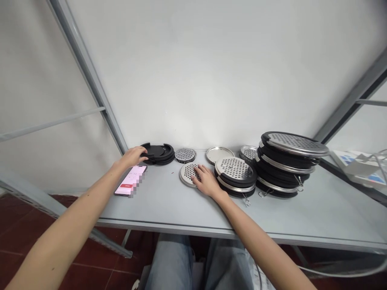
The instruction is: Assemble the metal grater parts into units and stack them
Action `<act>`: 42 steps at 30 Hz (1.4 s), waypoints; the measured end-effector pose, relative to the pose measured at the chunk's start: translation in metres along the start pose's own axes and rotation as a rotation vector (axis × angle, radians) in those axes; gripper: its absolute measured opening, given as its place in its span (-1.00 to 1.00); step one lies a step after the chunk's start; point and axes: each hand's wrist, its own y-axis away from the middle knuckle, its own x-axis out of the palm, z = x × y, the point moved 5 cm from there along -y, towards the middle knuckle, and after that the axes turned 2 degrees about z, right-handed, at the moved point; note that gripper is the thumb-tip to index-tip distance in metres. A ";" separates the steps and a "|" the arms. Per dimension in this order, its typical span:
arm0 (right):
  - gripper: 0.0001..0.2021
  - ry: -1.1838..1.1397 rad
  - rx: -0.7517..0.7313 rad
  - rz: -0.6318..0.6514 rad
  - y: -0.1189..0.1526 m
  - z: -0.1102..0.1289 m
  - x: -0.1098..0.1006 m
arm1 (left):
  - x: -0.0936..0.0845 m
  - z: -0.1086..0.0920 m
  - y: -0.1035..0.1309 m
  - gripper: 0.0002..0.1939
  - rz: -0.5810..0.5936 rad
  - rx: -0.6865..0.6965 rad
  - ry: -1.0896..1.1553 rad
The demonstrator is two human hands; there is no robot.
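Observation:
At the left end of the shelf, my left hand [134, 156] pinches the left edge of a black round holder [159, 151], the top one of a low stack. My right hand [207, 182] rests with its fingers spread on a round perforated metal plate [188, 175] lying flat. Right beside that hand stands a short stack of black round holders with a perforated metal plate [234, 168] on top and a wire clip [246, 200] at its front.
Behind lie a small perforated disc stack [185, 154], a shiny metal lid [219, 154] and another perforated disc [249, 152]. A tall plate-and-holder stack [284, 169] stands at right. A phone [130, 181] lies by my left forearm; metal posts [90, 76] frame the shelf [169, 205].

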 end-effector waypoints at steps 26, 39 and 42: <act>-0.43 0.013 -0.156 0.014 0.009 0.014 -0.009 | -0.034 -0.119 0.053 -0.71 -0.019 0.314 0.144; -0.61 -0.061 -0.092 -0.240 0.009 0.014 -0.032 | 0.012 -0.142 0.106 -0.79 0.110 0.367 0.239; -0.60 -0.079 -0.099 -0.285 0.010 0.013 -0.034 | 0.021 -0.148 0.095 -0.75 0.084 0.363 0.260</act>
